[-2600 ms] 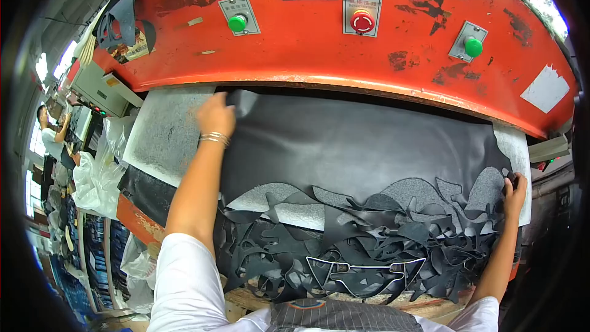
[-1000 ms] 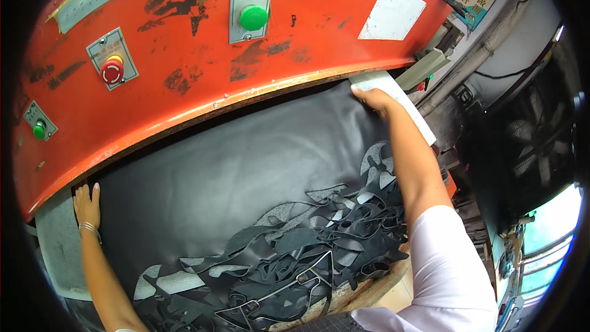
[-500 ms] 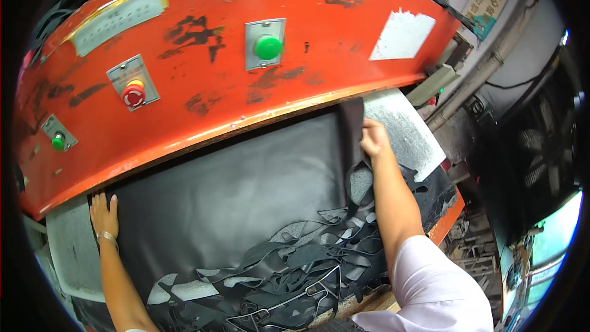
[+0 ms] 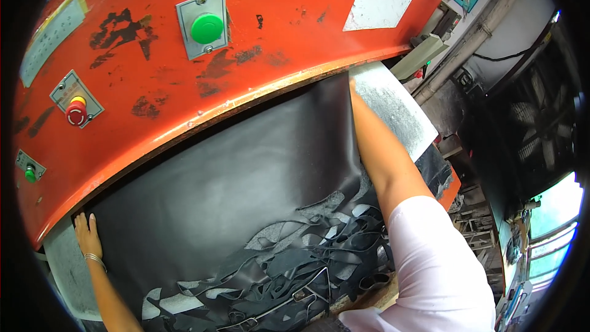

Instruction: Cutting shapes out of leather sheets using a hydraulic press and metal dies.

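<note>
Head view: left hand (image 4: 88,237) lies open on the smooth black leather sheet (image 4: 209,209). Right hand (image 4: 354,94), now farther, is mostly hidden; grip unclear.

Black leather sheet (image 4: 227,197): smooth, softly glossy
Leather offcuts (image 4: 301,259): matt, fuzzy grey undersides
Press housing (image 4: 283,34): painted metal, shiny, scuffed and chipped
Cutting board (image 4: 396,114): pale, matt, rough-looking
Green push button (image 4: 207,28): smooth plastic
Torn label (image 4: 381,3): matt white paper
Sleeve (image 4: 436,258): soft white cloth
</note>
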Demonstrator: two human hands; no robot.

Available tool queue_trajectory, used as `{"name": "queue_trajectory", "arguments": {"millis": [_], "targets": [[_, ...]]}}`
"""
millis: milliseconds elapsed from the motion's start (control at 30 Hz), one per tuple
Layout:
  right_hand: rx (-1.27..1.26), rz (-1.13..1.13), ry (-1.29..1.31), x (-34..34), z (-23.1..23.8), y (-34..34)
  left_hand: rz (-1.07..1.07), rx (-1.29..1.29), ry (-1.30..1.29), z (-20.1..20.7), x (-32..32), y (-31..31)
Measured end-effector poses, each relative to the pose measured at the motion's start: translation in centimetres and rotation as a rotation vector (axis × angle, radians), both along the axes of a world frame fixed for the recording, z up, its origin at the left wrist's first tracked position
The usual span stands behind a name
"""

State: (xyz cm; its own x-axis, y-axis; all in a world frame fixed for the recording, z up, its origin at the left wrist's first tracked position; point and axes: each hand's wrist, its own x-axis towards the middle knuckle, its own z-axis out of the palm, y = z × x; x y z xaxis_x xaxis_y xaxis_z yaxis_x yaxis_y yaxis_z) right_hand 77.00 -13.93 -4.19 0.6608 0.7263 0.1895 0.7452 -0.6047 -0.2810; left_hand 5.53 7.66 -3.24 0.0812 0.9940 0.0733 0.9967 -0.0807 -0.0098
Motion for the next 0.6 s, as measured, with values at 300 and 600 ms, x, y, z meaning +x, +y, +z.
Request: {"name": "queue_trajectory", "arguments": {"millis": [300,600], "targets": [[-0.069,-0.668,0.056,10.9,2.2,-11.7,-0.059,0.064,-0.045,-1.2,0.6,2.8],[-0.032,0.142,0.655,1.5,3.7,-12.0,-0.005,-0.001,0.021,-0.8,0.9,1.2]]}}
